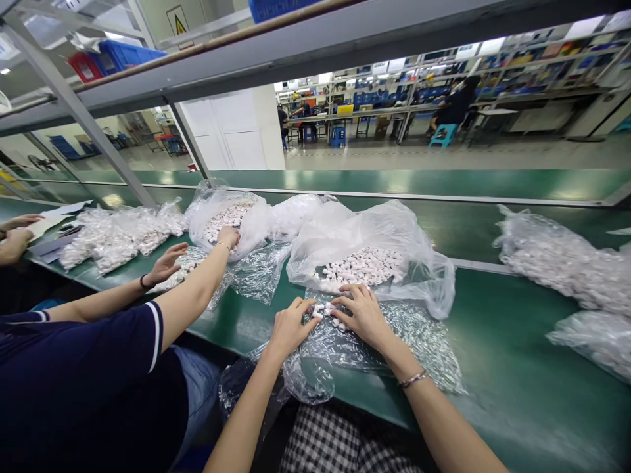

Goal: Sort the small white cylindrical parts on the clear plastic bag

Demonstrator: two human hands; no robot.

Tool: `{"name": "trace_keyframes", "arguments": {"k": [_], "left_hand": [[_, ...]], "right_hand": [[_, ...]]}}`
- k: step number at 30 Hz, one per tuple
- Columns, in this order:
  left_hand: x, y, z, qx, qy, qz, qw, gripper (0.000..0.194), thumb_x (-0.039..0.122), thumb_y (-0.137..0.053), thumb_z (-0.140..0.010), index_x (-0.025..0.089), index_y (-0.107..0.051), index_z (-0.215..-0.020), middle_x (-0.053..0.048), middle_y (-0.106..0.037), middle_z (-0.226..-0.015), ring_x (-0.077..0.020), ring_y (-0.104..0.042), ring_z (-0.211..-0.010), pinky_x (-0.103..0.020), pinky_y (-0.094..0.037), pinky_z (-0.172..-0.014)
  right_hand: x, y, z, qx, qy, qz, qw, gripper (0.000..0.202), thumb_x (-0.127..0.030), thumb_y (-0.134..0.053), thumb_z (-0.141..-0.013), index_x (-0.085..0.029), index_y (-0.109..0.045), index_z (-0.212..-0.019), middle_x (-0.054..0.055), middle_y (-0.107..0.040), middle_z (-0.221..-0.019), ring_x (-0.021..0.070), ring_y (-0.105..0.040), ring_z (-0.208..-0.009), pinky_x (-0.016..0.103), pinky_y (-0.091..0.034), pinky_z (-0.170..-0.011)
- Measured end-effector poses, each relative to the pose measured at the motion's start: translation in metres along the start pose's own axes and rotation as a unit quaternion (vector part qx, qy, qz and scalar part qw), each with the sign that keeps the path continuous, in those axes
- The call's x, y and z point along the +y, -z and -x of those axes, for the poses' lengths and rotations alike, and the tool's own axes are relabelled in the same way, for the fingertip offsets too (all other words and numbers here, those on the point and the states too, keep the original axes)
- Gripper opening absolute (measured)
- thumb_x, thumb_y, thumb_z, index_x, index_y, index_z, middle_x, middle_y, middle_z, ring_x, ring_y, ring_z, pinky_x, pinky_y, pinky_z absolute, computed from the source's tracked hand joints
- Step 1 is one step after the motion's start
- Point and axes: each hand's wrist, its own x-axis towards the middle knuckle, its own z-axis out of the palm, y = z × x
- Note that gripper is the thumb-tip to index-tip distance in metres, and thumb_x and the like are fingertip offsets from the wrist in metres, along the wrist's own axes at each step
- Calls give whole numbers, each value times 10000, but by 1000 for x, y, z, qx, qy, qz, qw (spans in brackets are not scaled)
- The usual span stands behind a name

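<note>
My left hand (290,326) has its thumb and forefinger closed around small white cylindrical parts (318,311) at the front of the table. Facing it, my right hand (363,314) has curved, spread fingers that touch a few more loose white parts (340,324). Under both hands lies a clear plastic bag (424,341) with many thin, shiny pieces in it. Just beyond my fingers, an open translucent bag (340,230) holds a heap of similar white parts (369,266). Crumpled clear film (308,378) hangs over the table edge below my left wrist.
At my left, a co-worker's hand (229,236) reaches into another open bag (254,226). Filled bags (108,240) lie farther left, and another filled bag (552,256) lies right on the green table (513,348). A shelf (221,69) crosses overhead, with a slanted metal post (93,125).
</note>
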Motion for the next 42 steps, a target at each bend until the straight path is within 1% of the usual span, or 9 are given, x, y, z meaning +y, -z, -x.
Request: {"name": "trace_keyframes", "arguments": {"k": [12, 17, 22, 27, 30, 33, 37, 39, 42], "left_hand": [[-1, -1, 0, 0, 0, 4, 1000, 327, 431, -572, -937, 343, -561, -1251, 26, -625, -988, -124, -624, -708, -220, -404, -585], [-1, -1, 0, 4, 4, 12, 1000, 331, 434, -576, -931, 340, -560, -1247, 21, -631, -978, -147, -643, -745, -229, -427, -609], [0, 0, 1, -1, 10, 15, 1000, 346, 452, -567, -928, 337, -556, -1254, 14, -633, -983, -148, -642, -730, -232, -437, -612], [3, 0, -2, 0, 17, 10, 1000, 338, 432, -577, -920, 339, -578, -1244, 20, -629, -973, -138, -627, -704, -239, -445, -618], [-11, 11, 7, 16, 36, 2, 999, 314, 423, -613, -890, 352, -618, -1195, 7, -629, -954, -174, -638, -789, -254, -473, -645], [-43, 33, 31, 39, 57, -9, 998, 216, 413, -596, -896, 356, -656, -1096, -23, -633, -942, -228, -625, -943, -298, -503, -704], [-83, 54, 63, 85, 73, -47, 993, 131, 401, -558, -905, 394, -659, -990, -18, -662, -1013, -268, -568, -1116, -421, -487, -901], [-85, 55, 65, 79, 72, -43, 993, 149, 397, -530, -918, 381, -660, -988, -26, -666, -1048, -276, -559, -1129, -458, -451, -963], [-61, 42, 45, 38, 52, -2, 998, 210, 427, -532, -925, 330, -663, -1056, -41, -662, -1023, -255, -598, -1040, -403, -476, -914]], "right_hand": [[-5, -2, -3, 2, -4, -14, 1000, 141, -373, -682, -896, -267, -713, -983, 77, -597, -1186, 294, -479, -1158, 471, -403, -975], [5, 16, 2, 1, -23, -30, 999, 139, -355, -624, -931, -274, -704, -1010, 81, -590, -1188, 292, -489, -1155, 467, -434, -945], [10, 35, 12, -72, 17, -67, 995, 145, -415, -638, -914, -304, -715, -966, 61, -568, -1238, 306, -458, -1197, 502, -426, -964], [3, 35, 14, -99, 31, -71, 992, 145, -408, -667, -900, -310, -717, -995, 58, -565, -1248, 301, -444, -1216, 514, -390, -1009], [-1, 27, 11, -91, 31, -68, 993, 147, -387, -689, -889, -309, -716, -1012, 53, -581, -1216, 290, -454, -1196, 507, -376, -1019], [-6, 20, 8, -79, 34, -69, 994, 149, -372, -707, -878, -305, -716, -1010, 53, -591, -1191, 281, -469, -1166, 492, -383, -1007], [-7, 19, 7, -62, 37, -79, 994, 137, -373, -687, -894, -300, -711, -1007, 56, -595, -1189, 280, -479, -1161, 483, -395, -996], [-2, 21, 7, -38, 31, -80, 996, 142, -381, -645, -921, -288, -705, -1010, 67, -600, -1176, 279, -493, -1152, 476, -409, -984], [9, 22, 8, 6, 15, -79, 997, 190, -395, -566, -961, -270, -700, -1013, 85, -615, -1136, 281, -526, -1109, 458, -444, -932]]}}
